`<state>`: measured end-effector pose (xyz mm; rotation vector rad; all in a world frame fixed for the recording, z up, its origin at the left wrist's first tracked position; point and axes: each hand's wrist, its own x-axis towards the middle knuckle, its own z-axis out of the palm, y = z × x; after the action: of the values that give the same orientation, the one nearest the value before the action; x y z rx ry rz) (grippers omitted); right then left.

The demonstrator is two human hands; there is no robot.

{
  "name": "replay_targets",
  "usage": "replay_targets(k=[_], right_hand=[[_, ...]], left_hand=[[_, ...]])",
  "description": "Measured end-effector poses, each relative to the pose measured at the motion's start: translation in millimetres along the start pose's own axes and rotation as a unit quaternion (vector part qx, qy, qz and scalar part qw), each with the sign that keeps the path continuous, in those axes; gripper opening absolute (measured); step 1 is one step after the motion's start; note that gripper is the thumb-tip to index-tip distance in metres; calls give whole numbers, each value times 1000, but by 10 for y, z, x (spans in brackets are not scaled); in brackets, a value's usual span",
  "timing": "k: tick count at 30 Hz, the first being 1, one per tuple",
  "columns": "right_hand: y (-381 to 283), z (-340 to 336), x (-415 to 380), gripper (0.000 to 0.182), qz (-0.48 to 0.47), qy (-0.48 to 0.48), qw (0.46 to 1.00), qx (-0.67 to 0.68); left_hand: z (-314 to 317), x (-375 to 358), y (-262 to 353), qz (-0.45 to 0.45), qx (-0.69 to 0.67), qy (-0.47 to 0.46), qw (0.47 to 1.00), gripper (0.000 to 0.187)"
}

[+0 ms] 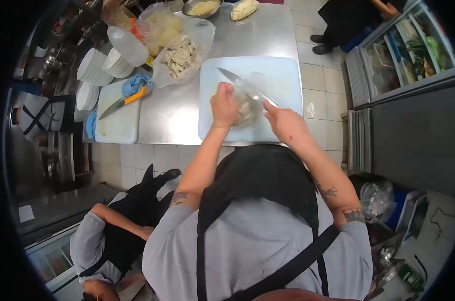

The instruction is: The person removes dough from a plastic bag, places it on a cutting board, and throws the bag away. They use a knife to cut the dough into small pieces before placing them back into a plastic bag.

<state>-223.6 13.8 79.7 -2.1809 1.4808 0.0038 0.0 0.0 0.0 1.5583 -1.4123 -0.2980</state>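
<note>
The clear plastic bag (245,108) of pale, cut pieces is over the middle of the light-blue cutting board (282,75) on the steel counter (167,113). The left hand (224,105) has its grip closed on the film; the right hand (286,124) is at the opposite edge, its grip too blurred to tell. A knife (229,75) lies just behind the bag, over the board. The bag is probably light, limp and slippery, best held by its gathered film, away from the blade.
</note>
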Motion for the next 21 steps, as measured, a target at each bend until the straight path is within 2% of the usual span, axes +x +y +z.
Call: replay_targets(k=[2,3,5,6,9,12,15,16,18,21], right_hand=[[439,128,-130,45,43,24,999,-14],[780,180,-435,44,83,8,996,-37],[1159,136,-326,44,66,55,996,-20],[1146,196,-329,43,63,72,995,0],[1002,412,-123,43,50,94,994,16],[767,702,268,38,39,100,993,53],[647,774,363,43,-72,209,964,-150],[530,689,400,45,-107,212,967,-88],[279,562,425,49,-180,202,962,41],[-189,518,519,49,-277,141,918,247]], left_hand=[[-162,122,-3,-30,-21,37,999,20],[-171,-115,1,-87,-60,10,994,21],[-232,93,-193,-119,-113,-10,986,23],[-294,162,-260,-112,-132,-24,985,25],[-154,178,-232,-234,-357,-9,904,26],[-24,227,-331,-245,-450,19,859,26],[-73,266,-128,-265,-459,2,848,27],[-59,269,-74,-261,-452,12,853,26],[-47,251,24,-289,-501,3,816,26],[-23,175,19,-293,-545,-11,785,23]])
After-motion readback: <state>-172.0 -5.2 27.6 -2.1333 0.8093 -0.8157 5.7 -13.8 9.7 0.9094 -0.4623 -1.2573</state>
